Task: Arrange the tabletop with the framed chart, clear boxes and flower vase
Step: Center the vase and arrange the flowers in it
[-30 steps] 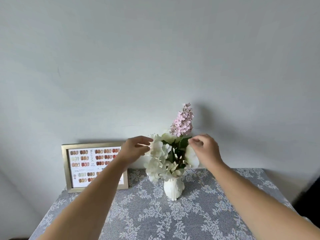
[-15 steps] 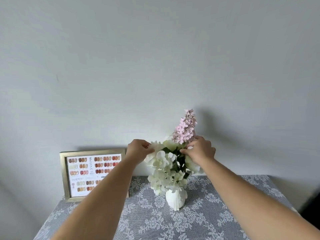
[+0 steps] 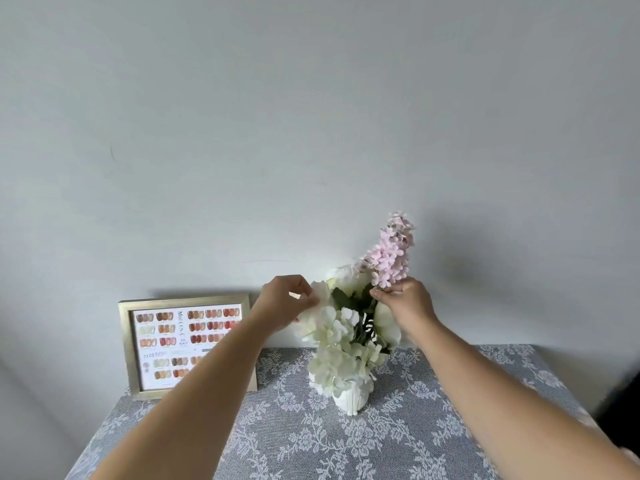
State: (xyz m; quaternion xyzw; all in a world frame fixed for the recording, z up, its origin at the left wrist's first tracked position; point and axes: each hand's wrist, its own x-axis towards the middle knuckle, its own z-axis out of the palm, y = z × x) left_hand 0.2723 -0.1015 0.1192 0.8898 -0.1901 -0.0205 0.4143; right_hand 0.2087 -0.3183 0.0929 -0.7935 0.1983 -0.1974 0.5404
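Pinching the pink sprig [image 3: 393,252] in the right hand [image 3: 408,303], left hand [image 3: 282,304] seemingly nipping a white petal [image 3: 320,294], risks toppling the vase [image 3: 349,398] on the desk [image 3: 311,445].

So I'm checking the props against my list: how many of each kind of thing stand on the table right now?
Framed chart: 1
Flower vase: 1
Clear boxes: 0 in view
Total: 2 things on the lace cloth
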